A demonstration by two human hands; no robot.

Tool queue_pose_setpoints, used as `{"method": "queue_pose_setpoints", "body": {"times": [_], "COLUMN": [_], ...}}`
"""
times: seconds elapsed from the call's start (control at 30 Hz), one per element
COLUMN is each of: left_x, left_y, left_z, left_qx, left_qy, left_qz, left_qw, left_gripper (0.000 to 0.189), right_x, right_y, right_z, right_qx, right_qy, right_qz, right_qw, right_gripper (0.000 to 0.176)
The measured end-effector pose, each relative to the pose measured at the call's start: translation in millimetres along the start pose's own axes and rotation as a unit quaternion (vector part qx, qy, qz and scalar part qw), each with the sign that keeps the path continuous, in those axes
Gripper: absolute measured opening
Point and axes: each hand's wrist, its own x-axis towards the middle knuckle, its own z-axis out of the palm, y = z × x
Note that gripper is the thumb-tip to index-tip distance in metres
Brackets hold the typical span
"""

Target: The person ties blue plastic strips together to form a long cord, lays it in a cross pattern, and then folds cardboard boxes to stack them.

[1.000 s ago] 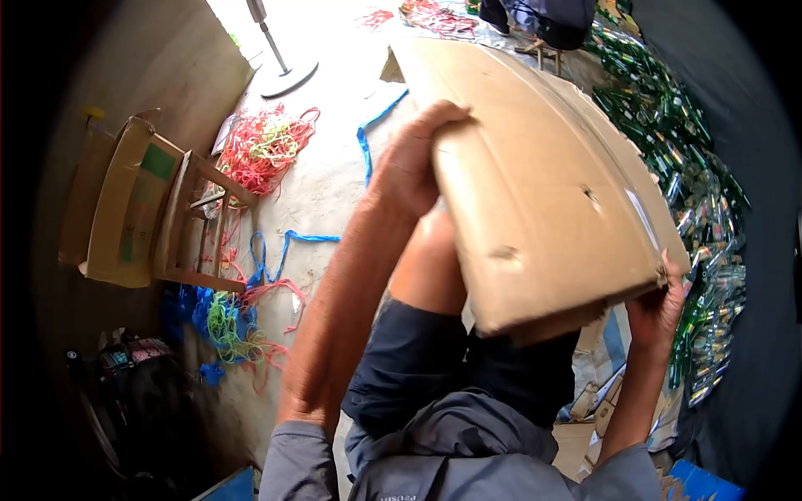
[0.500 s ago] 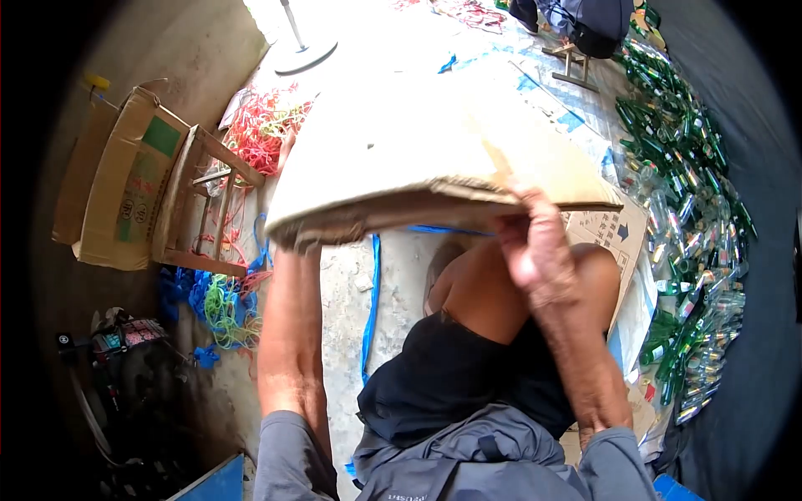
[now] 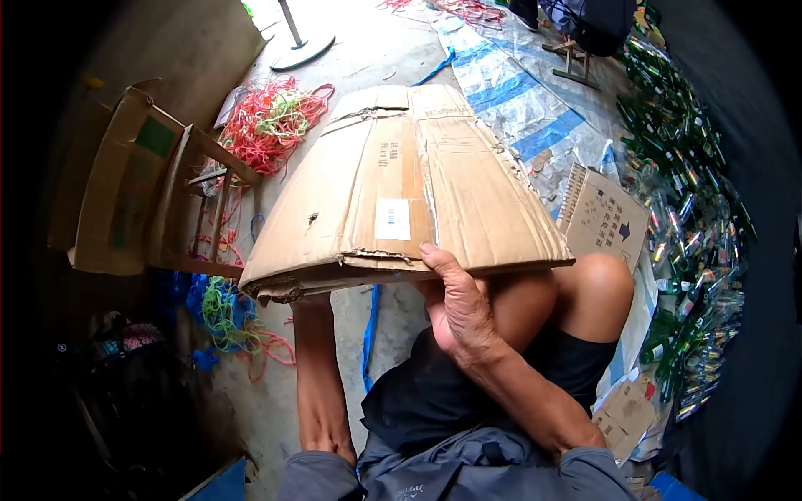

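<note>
A folded cardboard box [image 3: 368, 175] with a white barcode label [image 3: 392, 219] is held up over the knees, its near edge torn. My right hand [image 3: 461, 309] grips that near edge, thumb on top and fingers underneath. My left forearm reaches under the cardboard's left part; only the wrist [image 3: 312, 307] shows, and the left fingers are hidden beneath. A blue strap [image 3: 369, 338] lies on the floor below the cardboard.
Red and green straps [image 3: 271, 125] lie beyond a wooden stool [image 3: 205, 200] at left. Many bottles [image 3: 681, 184] cover the right side, beside a blue-white tarp [image 3: 535, 108] and printed cardboard [image 3: 603, 219]. A person sits at the upper right [image 3: 589, 25].
The cardboard has come lower and nearer, tilting so that its labelled face shows. My right hand has moved left and down with its edge. My left forearm has shifted slightly right.
</note>
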Motion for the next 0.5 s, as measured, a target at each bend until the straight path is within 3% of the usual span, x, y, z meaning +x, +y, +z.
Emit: {"method": "queue_pose_setpoints", "body": {"times": [0.17,0.23,0.27,0.37,0.5], "left_x": [-63,-84,-90,-100,-82], "left_y": [-13,-24,-29,-43,-47], "left_z": [65,92,97,127,118], "left_qx": [-0.088,-0.095,-0.056,0.102,0.186], "left_qy": [0.068,0.052,0.002,0.039,0.214], "left_qz": [0.019,0.024,0.018,0.032,0.003], "left_qw": [0.994,0.994,0.998,0.994,0.959], "left_gripper": [0.065,0.064,0.065,0.064,0.050], "right_x": [1,1,2,8,26], "right_y": [-1,5,9,38,75], "right_z": [7,13,14,5,-12], "right_qx": [-0.009,0.018,0.019,0.008,0.002], "right_qy": [-0.017,-0.029,-0.030,-0.029,0.005], "right_qz": [0.005,0.008,0.013,-0.010,0.026], "right_qw": [1.000,0.999,0.999,1.000,1.000], "right_gripper": [0.043,0.041,0.041,0.042,0.039]}}
